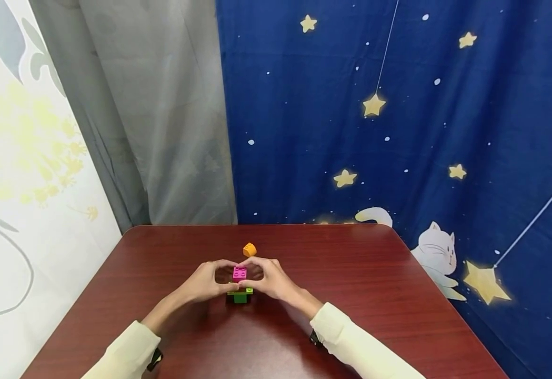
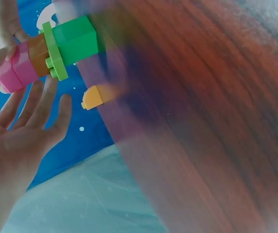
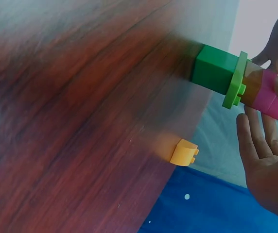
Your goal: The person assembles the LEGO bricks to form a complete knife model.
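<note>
A stack of toy building bricks stands upright on the table, between my two hands. Its base is a dark green block, topped by a light green plate. Above the plate comes an orange-brown brick, then a pink brick with a seam across its side and studs on top. My left hand pinches the pink brick from the left, thumb on the near side and fingers on the far side. From the right, my right hand pinches it the same way. Fingertips partly cover the brick.
A loose yellow-orange brick with a rounded side lies on the table just beyond the stack. The dark red wooden table reaches back to a grey curtain and a blue star-patterned curtain.
</note>
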Demonstrator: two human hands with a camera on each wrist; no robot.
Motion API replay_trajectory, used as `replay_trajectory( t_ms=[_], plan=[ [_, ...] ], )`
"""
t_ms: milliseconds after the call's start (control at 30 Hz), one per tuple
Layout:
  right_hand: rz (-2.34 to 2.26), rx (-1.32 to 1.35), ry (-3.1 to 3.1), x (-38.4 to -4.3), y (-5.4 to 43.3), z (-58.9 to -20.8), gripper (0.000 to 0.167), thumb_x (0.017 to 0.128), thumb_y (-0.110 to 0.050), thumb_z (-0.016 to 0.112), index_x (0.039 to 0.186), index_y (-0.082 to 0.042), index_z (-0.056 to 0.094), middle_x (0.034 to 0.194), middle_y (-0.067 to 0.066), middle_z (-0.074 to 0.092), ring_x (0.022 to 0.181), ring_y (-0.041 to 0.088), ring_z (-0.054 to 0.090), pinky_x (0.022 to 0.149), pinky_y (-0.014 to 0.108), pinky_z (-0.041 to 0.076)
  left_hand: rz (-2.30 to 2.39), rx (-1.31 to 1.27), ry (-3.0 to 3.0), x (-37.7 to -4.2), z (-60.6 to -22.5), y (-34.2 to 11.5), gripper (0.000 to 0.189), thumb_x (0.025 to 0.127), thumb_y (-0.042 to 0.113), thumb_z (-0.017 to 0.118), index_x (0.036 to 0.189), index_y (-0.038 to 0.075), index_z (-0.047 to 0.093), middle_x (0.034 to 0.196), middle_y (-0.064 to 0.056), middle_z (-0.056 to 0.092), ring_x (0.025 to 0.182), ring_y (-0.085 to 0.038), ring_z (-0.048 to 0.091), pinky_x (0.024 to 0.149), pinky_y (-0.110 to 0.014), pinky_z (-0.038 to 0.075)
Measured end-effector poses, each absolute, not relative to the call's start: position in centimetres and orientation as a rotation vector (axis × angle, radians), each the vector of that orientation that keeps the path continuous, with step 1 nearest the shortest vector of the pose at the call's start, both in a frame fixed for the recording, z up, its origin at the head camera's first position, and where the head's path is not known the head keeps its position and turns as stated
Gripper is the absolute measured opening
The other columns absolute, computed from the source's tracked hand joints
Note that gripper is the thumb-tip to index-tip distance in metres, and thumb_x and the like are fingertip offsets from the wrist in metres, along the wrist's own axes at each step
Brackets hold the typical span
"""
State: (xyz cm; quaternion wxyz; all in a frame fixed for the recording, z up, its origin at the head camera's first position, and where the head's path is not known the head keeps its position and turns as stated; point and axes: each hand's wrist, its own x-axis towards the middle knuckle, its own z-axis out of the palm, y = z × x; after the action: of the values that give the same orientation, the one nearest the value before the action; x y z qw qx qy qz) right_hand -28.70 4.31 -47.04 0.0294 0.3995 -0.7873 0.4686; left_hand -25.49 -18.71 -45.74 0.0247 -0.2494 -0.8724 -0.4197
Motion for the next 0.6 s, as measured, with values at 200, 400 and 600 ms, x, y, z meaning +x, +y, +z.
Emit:
replay_trajectory(
  t_ms=[200,400,600],
  plan=[
    [1.418,1.222,-2.419,-28.69,4.39,-47.01,0.048,0.087,-0.011,0.086,0.128,-0.011,0.062,0.102,0.005,0.077,0.088,0.010,0.075,0.078,0.024,0.060,-1.224,-0.732,-2.627,-25.21,-45.09,-18.13,0.049,0.087,0.040,0.086,0.121,0.008,0.073,0.107,-0.002,0.076,0.098,-0.023,0.073,0.089,-0.048,0.059],
    [1.402,1.195,-2.456,-28.54,4.37,-46.98,0.058,0.085,-0.010,0.087,0.133,-0.007,0.055,0.104,0.007,0.078,0.091,0.009,0.075,0.079,0.020,0.058,-1.223,-0.771,-2.574,-25.32,-45.39,-17.96,0.036,0.085,0.029,0.088,0.112,0.009,0.076,0.097,-0.001,0.077,0.088,-0.017,0.074,0.081,-0.047,0.061],
    [1.459,1.180,-2.472,-28.39,4.30,-46.87,0.058,0.084,-0.007,0.088,0.133,-0.002,0.057,0.105,0.010,0.078,0.091,0.010,0.075,0.079,0.022,0.059,-1.300,-0.734,-2.561,-25.46,-45.84,-18.13,0.034,0.084,0.028,0.090,0.110,0.010,0.078,0.095,-0.001,0.077,0.085,-0.016,0.075,0.078,-0.045,0.062]
  ],
)
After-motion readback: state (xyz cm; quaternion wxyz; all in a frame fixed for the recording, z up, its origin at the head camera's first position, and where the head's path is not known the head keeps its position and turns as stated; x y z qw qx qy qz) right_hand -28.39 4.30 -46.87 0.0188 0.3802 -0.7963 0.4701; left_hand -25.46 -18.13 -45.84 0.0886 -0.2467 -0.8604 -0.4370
